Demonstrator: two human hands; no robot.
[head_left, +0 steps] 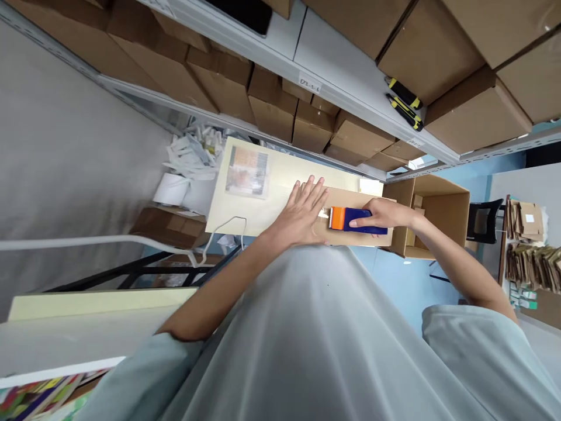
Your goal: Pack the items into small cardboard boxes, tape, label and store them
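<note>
My left hand [303, 213] lies flat with its fingers spread, pressing on the left end of a brown piece of cardboard [346, 194]. Whether this is a sheet or the top of a box I cannot tell. My right hand [382, 213] is wrapped round a dark blue and orange tape dispenser [359, 219]. Its orange, toothed end faces left, close to my left fingers, over the cardboard. A small shiny, whitish patch [323, 213] shows on the cardboard between the toothed end and my left hand.
The cardboard rests on a pale yellow table [219, 199] with a clear plastic packet [248, 171]. An open cardboard box [438, 216] stands at the right. Shelves with cartons [272, 96] and two utility knives [404, 104] run along the far side. A white cable [223, 225] hangs at the left.
</note>
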